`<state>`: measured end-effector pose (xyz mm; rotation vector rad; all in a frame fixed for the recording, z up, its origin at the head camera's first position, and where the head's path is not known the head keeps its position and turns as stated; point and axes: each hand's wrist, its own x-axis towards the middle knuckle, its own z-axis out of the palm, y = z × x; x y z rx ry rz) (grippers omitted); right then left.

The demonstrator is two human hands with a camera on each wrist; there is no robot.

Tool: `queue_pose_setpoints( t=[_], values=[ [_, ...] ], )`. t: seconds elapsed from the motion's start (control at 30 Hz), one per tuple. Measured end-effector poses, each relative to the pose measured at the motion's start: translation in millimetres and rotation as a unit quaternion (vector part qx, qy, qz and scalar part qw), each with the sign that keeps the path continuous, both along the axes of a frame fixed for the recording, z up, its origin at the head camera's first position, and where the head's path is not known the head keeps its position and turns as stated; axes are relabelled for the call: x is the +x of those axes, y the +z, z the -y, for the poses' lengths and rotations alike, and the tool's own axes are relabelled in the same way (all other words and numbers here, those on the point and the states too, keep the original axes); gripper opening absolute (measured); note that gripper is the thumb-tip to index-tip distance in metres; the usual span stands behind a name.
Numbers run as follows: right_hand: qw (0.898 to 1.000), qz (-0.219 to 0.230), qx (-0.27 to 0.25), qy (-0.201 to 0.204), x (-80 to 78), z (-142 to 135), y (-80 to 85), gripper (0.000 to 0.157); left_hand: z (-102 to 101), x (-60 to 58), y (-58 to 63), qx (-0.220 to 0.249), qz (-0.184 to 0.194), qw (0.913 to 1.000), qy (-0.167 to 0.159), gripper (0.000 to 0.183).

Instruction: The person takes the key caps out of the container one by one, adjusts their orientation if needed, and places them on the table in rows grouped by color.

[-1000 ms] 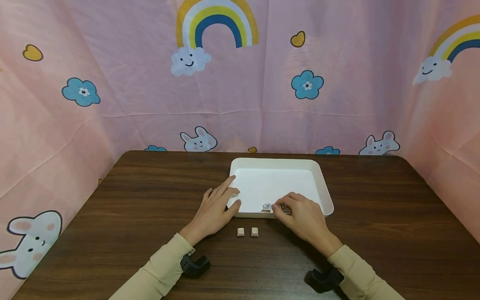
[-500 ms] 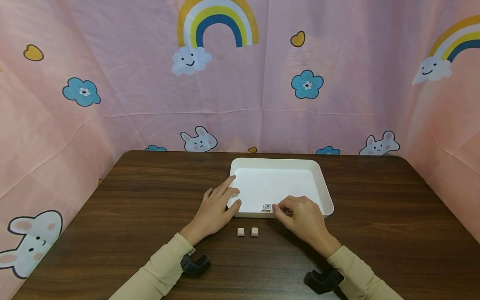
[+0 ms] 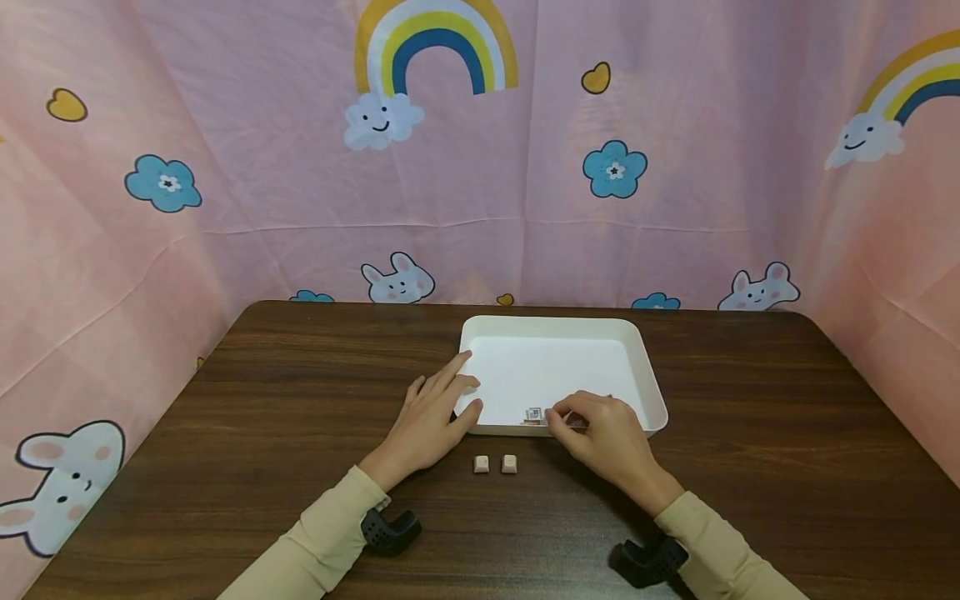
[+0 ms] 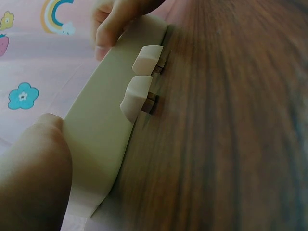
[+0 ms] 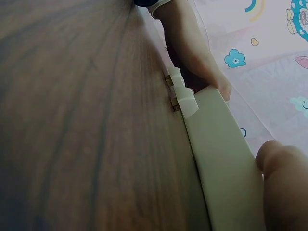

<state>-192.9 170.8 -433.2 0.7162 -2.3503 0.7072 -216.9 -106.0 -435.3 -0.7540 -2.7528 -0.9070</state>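
Two small off-white caps (image 3: 509, 464) stand side by side, slightly apart, on the dark wooden table (image 3: 540, 533) just in front of the white tray (image 3: 551, 367); the right hand (image 3: 606, 437) is at the tray's near wall, thumb and forefinger drawn narrow, though what they hold cannot be told; a small printed piece (image 3: 533, 413) lies inside the tray beside that wall; the left hand (image 3: 427, 417), fingers spread wide, touches the tray's left side; a patterned pink curtain (image 3: 480, 183) hangs beyond the tray
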Motion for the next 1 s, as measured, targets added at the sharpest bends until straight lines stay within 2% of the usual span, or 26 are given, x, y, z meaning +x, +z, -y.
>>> queue_pose_setpoints(
  t=[0.17, 0.33, 0.6, 0.9, 1.0],
  values=[
    [1.0, -0.003, -0.006, 0.017, 0.1, -2, -0.8, 0.006, 0, 0.0, 0.0, -0.001, 0.0, 1.0, -0.001, 0.033],
    [0.997, 0.014, -0.009, 0.071, 0.5, -6, 0.6, 0.005, -1, -0.2, -0.1, 0.0, 0.0, 1.0, 0.0, 0.033],
    [0.987, 0.02, -0.02, 0.16, -3.4, -13, 3.3, 0.018, 0, 0.0, -0.4, 0.002, 0.001, 1.0, 0.0, 0.035],
    [0.973, 0.037, -0.047, 0.224, -7.8, -20, 8.3, 0.024, 0, -0.5, -2.1, 0.001, 0.001, 1.0, 0.002, 0.034],
    [0.969, 0.053, -0.059, 0.235, -8.0, -22, 9.7, 0.026, 0, -0.4, -2.0, -0.001, 0.001, 1.0, 0.003, 0.034]
  ],
)
